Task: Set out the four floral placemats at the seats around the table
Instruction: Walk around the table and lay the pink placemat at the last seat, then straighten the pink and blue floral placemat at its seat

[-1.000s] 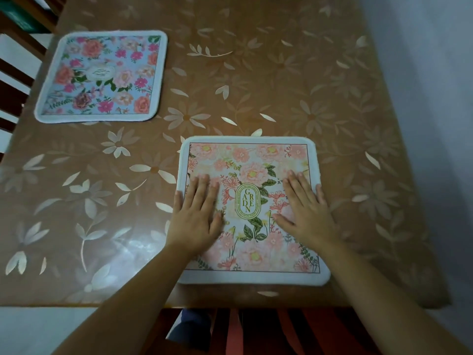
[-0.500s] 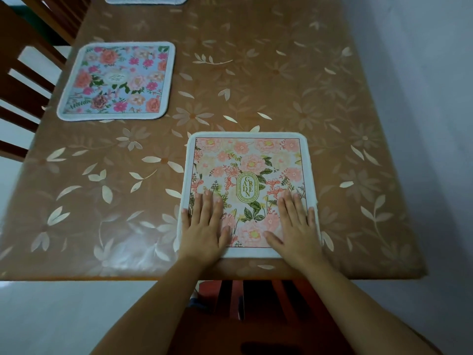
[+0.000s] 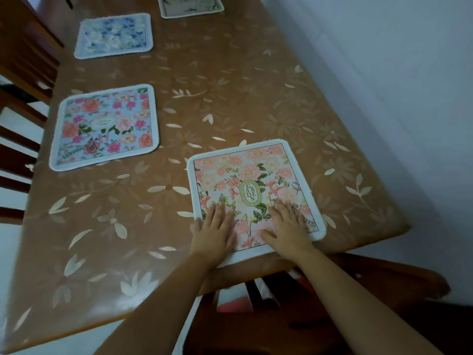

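A pink floral placemat [image 3: 252, 175] with a green "GARDEN" oval lies at the near edge of the brown flower-patterned table [image 3: 230, 98]. My left hand [image 3: 214, 233] and my right hand [image 3: 288, 226] rest flat on its near half, fingers spread, holding nothing. A blue placemat with pink roses [image 3: 105, 126] lies along the left side. Farther back on the left is a pale blue and white placemat [image 3: 115, 35]. A cream placemat [image 3: 190, 5] lies at the far end, cut off by the frame's top.
A dark wooden chair [image 3: 332, 303] stands below the near table edge under my arms. More wooden chairs [image 3: 23, 73] line the left side. A pale wall [image 3: 384, 73] runs close along the table's right edge.
My hands slid toward the near edge of the pink placemat. The view pulled back and tilted, bringing the two far placemats into sight.
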Motion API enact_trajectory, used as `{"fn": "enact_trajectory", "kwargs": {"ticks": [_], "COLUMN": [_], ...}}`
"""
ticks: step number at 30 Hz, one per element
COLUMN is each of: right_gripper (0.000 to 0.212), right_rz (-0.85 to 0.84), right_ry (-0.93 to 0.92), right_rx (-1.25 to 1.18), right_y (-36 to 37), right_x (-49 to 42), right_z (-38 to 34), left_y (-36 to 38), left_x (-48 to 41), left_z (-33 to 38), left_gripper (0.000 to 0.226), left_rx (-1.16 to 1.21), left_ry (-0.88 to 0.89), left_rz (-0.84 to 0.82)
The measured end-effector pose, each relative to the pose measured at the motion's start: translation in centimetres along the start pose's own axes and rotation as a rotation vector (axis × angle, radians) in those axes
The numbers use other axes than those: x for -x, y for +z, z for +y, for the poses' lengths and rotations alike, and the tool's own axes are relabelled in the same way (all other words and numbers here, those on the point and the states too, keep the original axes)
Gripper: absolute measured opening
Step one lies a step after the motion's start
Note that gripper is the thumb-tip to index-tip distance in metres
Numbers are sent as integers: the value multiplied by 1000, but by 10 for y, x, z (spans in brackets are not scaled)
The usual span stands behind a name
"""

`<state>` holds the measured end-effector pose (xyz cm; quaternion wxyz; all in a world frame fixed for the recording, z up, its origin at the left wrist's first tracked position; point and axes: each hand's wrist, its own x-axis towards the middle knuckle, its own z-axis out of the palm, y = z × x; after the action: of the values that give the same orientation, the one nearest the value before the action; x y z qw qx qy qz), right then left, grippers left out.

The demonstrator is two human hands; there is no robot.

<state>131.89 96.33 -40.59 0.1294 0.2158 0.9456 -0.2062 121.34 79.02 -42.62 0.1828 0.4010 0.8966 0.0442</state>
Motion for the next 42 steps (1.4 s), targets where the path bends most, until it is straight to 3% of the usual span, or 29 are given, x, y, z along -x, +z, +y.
{"fn": "enact_trajectory", "kwargs": {"ticks": [6,10,20,32,42], "right_gripper": [52,44,33,38,38], "right_rz": [232,361,599,698,692], "right_ry": [120,159,143,80,14], "right_rx": [-50,-54,-26,-74,-18], "right_y": [-12,-18,-9,15,37], "right_x": [27,56,157,271,306], "right_z": [-50,-89,-165,-222,-305], "left_y": [-38,-59,-73,-82,-88], "left_x": [24,53,130,266,349], "left_z": [-23,-20,-12,-10,-68], "left_gripper": [56,46,42,41,44], "left_rx": [-59,-22,40,71,126], "left_ry": [143,286,373,317,222], "left_rz": [120,302,480,599,584]}}
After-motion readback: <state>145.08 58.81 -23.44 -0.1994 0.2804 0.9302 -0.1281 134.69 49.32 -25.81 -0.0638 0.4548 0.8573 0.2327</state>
